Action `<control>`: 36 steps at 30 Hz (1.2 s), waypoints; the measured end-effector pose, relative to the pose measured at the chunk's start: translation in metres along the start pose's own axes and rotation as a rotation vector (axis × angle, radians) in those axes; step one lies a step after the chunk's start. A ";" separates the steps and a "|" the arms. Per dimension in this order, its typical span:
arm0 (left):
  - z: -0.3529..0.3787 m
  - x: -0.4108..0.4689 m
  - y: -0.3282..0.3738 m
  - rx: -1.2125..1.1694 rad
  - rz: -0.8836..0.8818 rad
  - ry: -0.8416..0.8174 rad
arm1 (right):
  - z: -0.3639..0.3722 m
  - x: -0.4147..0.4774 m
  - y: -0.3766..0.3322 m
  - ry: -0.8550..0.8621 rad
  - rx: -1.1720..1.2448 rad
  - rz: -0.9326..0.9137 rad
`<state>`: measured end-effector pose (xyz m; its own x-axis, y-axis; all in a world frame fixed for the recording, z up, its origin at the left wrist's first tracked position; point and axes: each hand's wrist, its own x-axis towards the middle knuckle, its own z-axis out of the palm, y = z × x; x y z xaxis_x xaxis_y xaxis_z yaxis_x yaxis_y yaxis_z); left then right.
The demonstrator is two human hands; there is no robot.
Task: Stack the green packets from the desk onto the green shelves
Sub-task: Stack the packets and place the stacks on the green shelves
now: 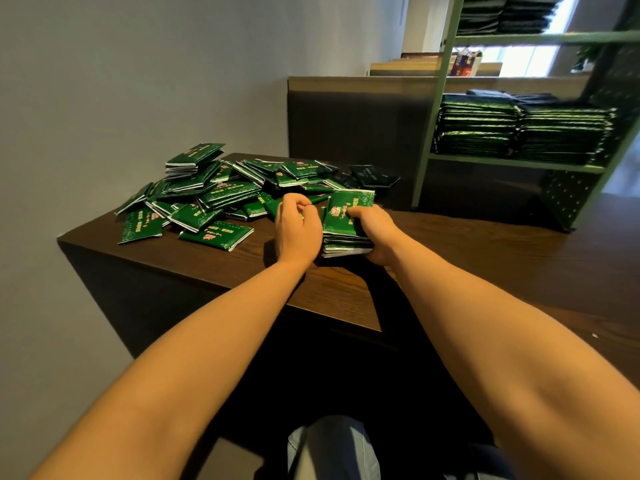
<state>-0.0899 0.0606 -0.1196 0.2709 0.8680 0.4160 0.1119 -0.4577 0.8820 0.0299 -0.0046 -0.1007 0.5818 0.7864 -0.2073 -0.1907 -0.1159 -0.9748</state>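
A loose heap of green packets (221, 188) covers the far left part of the dark wooden desk (485, 258). My right hand (375, 233) grips a small stack of green packets (344, 220), thumb on top, fingers round its right side. My left hand (298, 226) is just left of that stack, fingers curled at the edge of the heap; what it pinches is hidden. The green shelves (519, 164) stand at the right on the desk, with neat piles of stacked packets (523, 133) on the middle shelf.
A grey wall runs along the left. A dark partition (353, 119) rises behind the desk. More dark packets (505, 12) fill the top shelf. A single dark packet (374, 176) lies at the heap's right end. My knee (332, 448) shows below the desk's edge.
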 end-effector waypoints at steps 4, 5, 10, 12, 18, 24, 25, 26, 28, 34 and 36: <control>-0.011 0.019 -0.028 0.526 -0.199 -0.077 | -0.007 0.003 0.007 0.073 -0.103 -0.111; -0.013 0.022 -0.033 0.619 -0.242 -0.123 | -0.008 0.002 0.009 0.074 -0.097 -0.130; -0.007 0.027 -0.040 0.817 -0.315 -0.307 | -0.012 0.003 0.012 0.062 -0.106 -0.199; -0.007 0.028 -0.040 0.767 -0.292 -0.262 | -0.014 0.003 0.013 0.059 -0.103 -0.206; -0.011 0.023 -0.039 0.393 -0.232 0.069 | -0.020 0.010 0.016 0.084 0.029 -0.143; -0.018 0.018 -0.035 0.218 -0.164 0.139 | -0.018 0.014 0.023 0.089 0.023 -0.183; -0.018 0.018 -0.036 0.196 -0.161 0.130 | -0.018 0.014 0.024 0.087 0.031 -0.179; -0.018 0.019 -0.036 0.164 -0.156 0.120 | -0.018 0.015 0.024 0.086 0.044 -0.168; -0.020 0.018 -0.036 0.105 -0.146 0.105 | -0.019 0.015 0.024 0.073 0.082 -0.135; -0.026 0.018 -0.026 -0.054 -0.234 0.075 | -0.020 0.006 0.016 0.031 0.160 0.004; -0.024 0.017 -0.018 -0.102 -0.271 0.033 | -0.012 0.004 0.011 0.027 0.188 0.019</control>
<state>-0.1100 0.0878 -0.1235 0.2133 0.9625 0.1679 0.0789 -0.1883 0.9789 0.0395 -0.0097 -0.1136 0.5971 0.7684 -0.2304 -0.3450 -0.0133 -0.9385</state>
